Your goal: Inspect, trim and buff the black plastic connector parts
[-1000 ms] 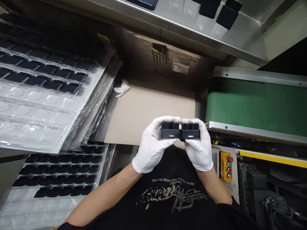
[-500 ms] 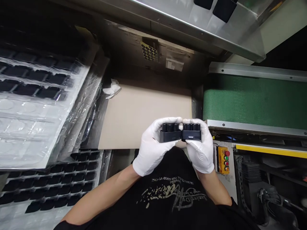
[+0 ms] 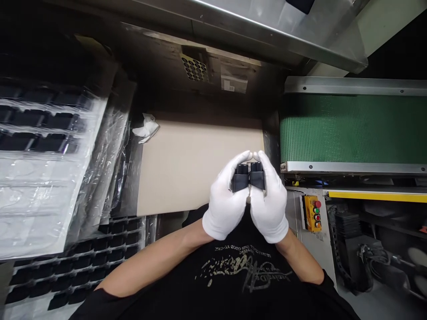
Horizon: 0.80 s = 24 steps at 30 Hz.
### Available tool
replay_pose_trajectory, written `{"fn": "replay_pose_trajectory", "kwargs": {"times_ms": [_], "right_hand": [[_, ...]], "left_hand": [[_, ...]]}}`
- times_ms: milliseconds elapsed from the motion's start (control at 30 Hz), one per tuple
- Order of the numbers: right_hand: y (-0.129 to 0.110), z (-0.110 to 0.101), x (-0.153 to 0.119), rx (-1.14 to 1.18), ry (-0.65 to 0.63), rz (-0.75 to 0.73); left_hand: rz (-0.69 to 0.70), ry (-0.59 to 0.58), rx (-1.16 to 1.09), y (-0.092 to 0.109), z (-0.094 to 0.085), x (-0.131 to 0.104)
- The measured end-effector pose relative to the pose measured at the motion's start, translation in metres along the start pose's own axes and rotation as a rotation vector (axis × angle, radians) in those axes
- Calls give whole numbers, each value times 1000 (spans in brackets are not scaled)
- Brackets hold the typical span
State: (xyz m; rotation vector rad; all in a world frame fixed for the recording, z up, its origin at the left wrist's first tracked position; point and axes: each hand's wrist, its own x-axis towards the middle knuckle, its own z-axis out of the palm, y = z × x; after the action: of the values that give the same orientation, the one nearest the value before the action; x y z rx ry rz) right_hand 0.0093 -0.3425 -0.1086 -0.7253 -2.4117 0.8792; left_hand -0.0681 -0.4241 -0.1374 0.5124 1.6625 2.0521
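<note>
My left hand, in a white glove, is closed around a small black plastic piece with several upright tubes or ribs at its top. A similar black plastic piece is gripped in my right hand, also gloved in white. Both pieces are held upright side by side, almost touching, with the fingertips of the two hands meeting behind them. The hands are in front of my chest, above the near right part of a beige board. My palms and fingers hide the outer sides of the pieces.
Clear plastic trays with black parts are stacked at left, more black parts below them. A crumpled white cloth lies at the board's left edge. Right are a green conveyor belt and yellow button box. A metal shelf overhangs.
Both hands have turned the two pieces, so they now show narrower sides. The hands have come closer together, their fingertips pointing more away from me. The view has shifted slightly.
</note>
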Motion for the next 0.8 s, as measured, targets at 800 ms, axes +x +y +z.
{"fn": "replay_pose_trajectory", "kwargs": {"times_ms": [800], "right_hand": [[45, 13, -19, 272, 78, 291]], "left_hand": [[-502, -236, -317, -17, -17, 10]]}}
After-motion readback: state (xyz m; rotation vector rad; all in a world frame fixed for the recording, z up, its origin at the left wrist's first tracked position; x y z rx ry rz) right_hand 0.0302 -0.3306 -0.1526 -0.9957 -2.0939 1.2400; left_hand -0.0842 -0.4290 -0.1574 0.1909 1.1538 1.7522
